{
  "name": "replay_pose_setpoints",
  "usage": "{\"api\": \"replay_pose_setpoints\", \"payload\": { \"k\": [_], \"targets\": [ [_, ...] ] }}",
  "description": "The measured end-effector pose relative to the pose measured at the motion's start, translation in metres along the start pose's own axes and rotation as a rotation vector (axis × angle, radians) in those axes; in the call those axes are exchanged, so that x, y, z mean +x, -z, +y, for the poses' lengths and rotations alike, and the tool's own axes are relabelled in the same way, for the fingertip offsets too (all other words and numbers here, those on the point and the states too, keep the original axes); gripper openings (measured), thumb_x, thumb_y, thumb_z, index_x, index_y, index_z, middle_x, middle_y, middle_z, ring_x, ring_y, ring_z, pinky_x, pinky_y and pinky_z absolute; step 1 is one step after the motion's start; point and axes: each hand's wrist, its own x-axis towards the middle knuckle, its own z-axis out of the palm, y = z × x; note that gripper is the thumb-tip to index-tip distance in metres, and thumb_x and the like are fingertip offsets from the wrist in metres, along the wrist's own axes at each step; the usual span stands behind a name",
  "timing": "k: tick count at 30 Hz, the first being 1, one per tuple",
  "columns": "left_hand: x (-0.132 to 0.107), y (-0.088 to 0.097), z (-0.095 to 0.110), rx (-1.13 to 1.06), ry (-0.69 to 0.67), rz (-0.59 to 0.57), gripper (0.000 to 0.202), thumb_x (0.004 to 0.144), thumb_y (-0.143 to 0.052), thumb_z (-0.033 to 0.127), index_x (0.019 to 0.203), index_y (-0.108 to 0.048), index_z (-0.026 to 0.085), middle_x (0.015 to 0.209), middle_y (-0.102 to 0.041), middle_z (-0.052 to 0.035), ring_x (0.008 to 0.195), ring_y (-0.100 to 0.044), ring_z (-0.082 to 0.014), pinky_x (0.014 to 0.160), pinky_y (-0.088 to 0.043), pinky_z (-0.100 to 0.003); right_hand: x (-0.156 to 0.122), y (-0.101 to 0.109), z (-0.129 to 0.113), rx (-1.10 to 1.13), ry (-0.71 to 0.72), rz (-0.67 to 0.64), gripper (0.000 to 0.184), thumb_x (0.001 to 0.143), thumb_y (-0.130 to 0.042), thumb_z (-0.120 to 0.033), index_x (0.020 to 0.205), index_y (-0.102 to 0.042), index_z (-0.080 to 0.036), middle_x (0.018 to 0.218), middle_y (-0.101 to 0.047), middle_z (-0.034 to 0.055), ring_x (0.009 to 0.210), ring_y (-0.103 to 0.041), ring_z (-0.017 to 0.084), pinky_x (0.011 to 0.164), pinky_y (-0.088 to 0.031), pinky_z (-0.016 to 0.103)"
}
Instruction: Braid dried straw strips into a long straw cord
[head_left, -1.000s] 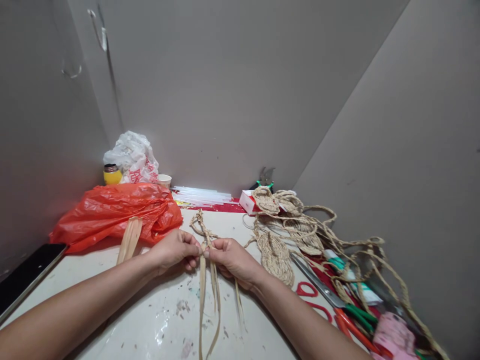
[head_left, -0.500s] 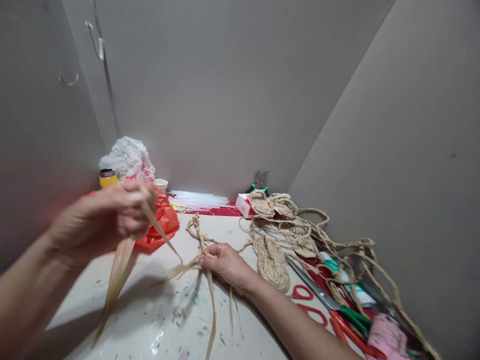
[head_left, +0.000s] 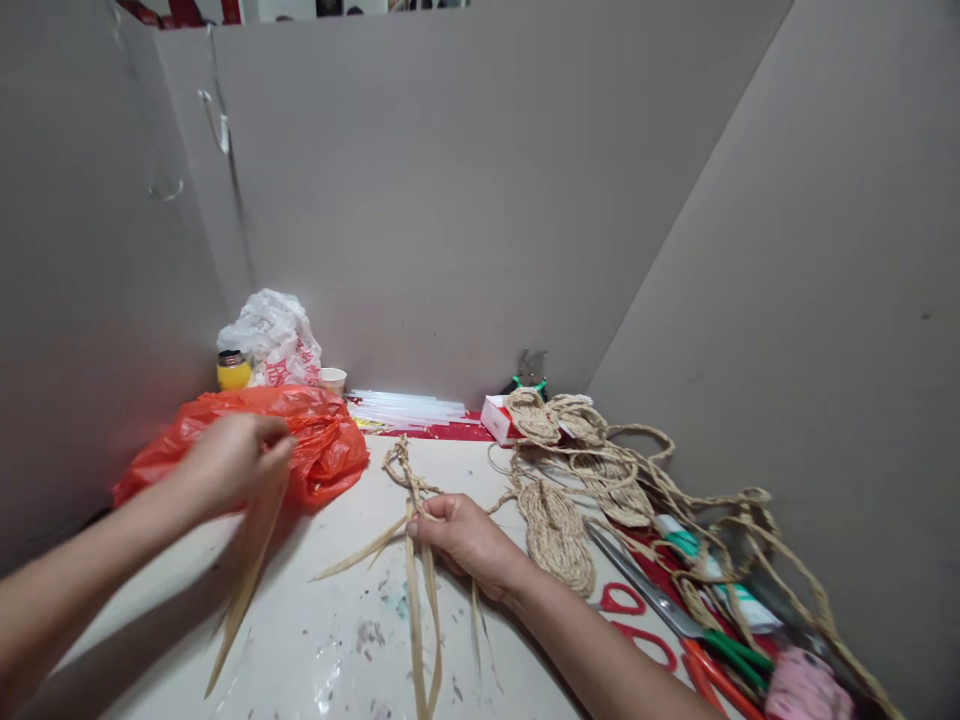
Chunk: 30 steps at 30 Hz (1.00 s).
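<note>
My right hand [head_left: 472, 545] pinches a twisted straw cord [head_left: 409, 470] over the white table. Loose pale strips hang down and out to the left below its thumb and finger. The looped end of the cord lies on the table beyond the hand. My left hand [head_left: 232, 460], a little blurred, is closed on a wide, flat bundle of dry straw strips [head_left: 251, 580] that hangs toward the table. It is in front of a red plastic bag [head_left: 326, 455], apart from the cord.
On the right lie coiled straw soles [head_left: 556, 535] with long ropes, red-handled scissors [head_left: 622, 600], large shears [head_left: 656, 590] and a pink bundle [head_left: 806, 685]. Clear plastic sticks [head_left: 409, 408], a paper cup [head_left: 332, 380] and a yellow jar [head_left: 233, 370] stand or lie along the back wall.
My left hand has let go of the thin strip it held stretched toward the cord; that strip now hangs under my right hand. The view has tilted up slightly, showing more wall.
</note>
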Motion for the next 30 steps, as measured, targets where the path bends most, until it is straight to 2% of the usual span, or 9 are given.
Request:
{"api": "replay_pose_setpoints", "payload": {
  "k": [2, 3, 6, 10, 16, 20, 23, 26, 30],
  "targets": [
    [-0.009, -0.041, 0.014, -0.130, -0.042, -0.257, 0.025, 0.075, -0.052, 0.034, 0.062, -0.060, 0.014, 0.057, -0.056, 0.0005, 0.055, -0.048, -0.0118, 0.053, -0.032, -0.021, 0.000, 0.002, 0.000, 0.028, 0.001, -0.025, 0.022, 0.068, -0.066, -0.033, 0.061, -0.053, -0.016, 0.038, -0.033, -0.0110, 0.032, -0.020, 0.003, 0.035, -0.011, 0.021],
    [-0.013, -0.059, 0.021, -0.211, -0.047, -0.333, 0.024, 0.075, -0.051, 0.035, 0.068, -0.062, 0.015, 0.061, -0.059, 0.0002, 0.058, -0.049, -0.0124, 0.055, -0.034, -0.021, 0.000, 0.002, 0.000, 0.048, 0.008, -0.037, 0.022, 0.068, -0.066, -0.033, 0.061, -0.052, -0.017, 0.037, -0.033, -0.0113, 0.032, -0.019, 0.003, 0.034, -0.010, 0.020],
    [-0.016, -0.102, 0.036, -0.425, -0.084, -0.387, 0.023, 0.077, -0.051, 0.034, 0.083, -0.063, 0.015, 0.078, -0.063, -0.0012, 0.072, -0.053, -0.0142, 0.065, -0.039, -0.022, -0.001, 0.004, -0.001, 0.118, 0.026, -0.066, 0.025, 0.068, -0.067, -0.034, 0.060, -0.049, -0.017, 0.038, -0.033, -0.0118, 0.031, -0.018, 0.003, 0.032, -0.012, 0.020],
    [-0.012, -0.129, 0.037, -0.641, -0.070, -0.534, 0.031, 0.083, -0.045, 0.039, 0.081, -0.062, 0.013, 0.072, -0.060, -0.0008, 0.067, -0.050, -0.0127, 0.066, -0.039, -0.023, -0.002, 0.005, -0.003, 0.147, 0.020, -0.083, 0.027, 0.066, -0.069, -0.036, 0.061, -0.050, -0.017, 0.037, -0.032, -0.0119, 0.031, -0.019, 0.003, 0.031, -0.011, 0.020],
    [-0.016, -0.140, 0.034, -0.753, 0.044, -0.563, 0.034, 0.084, -0.047, 0.042, 0.076, -0.062, 0.013, 0.056, -0.051, 0.0024, 0.050, -0.042, -0.0089, 0.055, -0.037, -0.022, -0.003, 0.008, -0.004, 0.108, 0.024, -0.138, 0.026, 0.069, -0.066, -0.038, 0.063, -0.056, -0.015, 0.039, -0.037, -0.0100, 0.032, -0.020, 0.003, 0.032, -0.011, 0.020],
    [-0.017, -0.139, 0.034, -0.758, -0.036, -0.521, 0.028, 0.083, -0.050, 0.034, 0.077, -0.067, 0.013, 0.070, -0.063, -0.0015, 0.068, -0.053, -0.0124, 0.071, -0.041, -0.024, -0.004, 0.009, -0.002, 0.118, 0.002, -0.119, 0.028, 0.068, -0.068, -0.035, 0.060, -0.048, -0.018, 0.039, -0.033, -0.0114, 0.032, -0.020, 0.003, 0.032, -0.012, 0.020],
    [-0.015, -0.138, 0.031, -0.766, -0.036, -0.515, 0.027, 0.083, -0.051, 0.033, 0.081, -0.069, 0.013, 0.076, -0.066, -0.0024, 0.074, -0.055, -0.0140, 0.074, -0.040, -0.024, -0.004, 0.008, -0.003, 0.122, 0.007, -0.133, 0.026, 0.070, -0.067, -0.035, 0.063, -0.048, -0.017, 0.040, -0.032, -0.0117, 0.033, -0.019, 0.003, 0.033, -0.011, 0.020],
    [-0.013, -0.136, 0.030, -0.773, 0.010, -0.506, 0.024, 0.080, -0.055, 0.033, 0.078, -0.069, 0.013, 0.071, -0.065, -0.0011, 0.067, -0.052, -0.0116, 0.069, -0.039, -0.022, -0.005, 0.008, -0.003, 0.145, 0.019, -0.171, 0.028, 0.072, -0.066, -0.037, 0.063, -0.048, -0.018, 0.040, -0.030, -0.0120, 0.034, -0.018, 0.003, 0.033, -0.010, 0.020],
    [-0.011, -0.132, 0.031, -0.850, 0.163, -0.504, 0.021, 0.073, -0.064, 0.032, 0.068, -0.066, 0.011, 0.056, -0.055, 0.0028, 0.051, -0.041, -0.0060, 0.055, -0.032, -0.019, -0.005, 0.010, -0.005, 0.210, 0.037, -0.265, 0.030, 0.079, -0.059, -0.044, 0.071, -0.055, -0.016, 0.043, -0.029, -0.0116, 0.034, -0.016, 0.003, 0.032, -0.010, 0.020]
  ]
}}
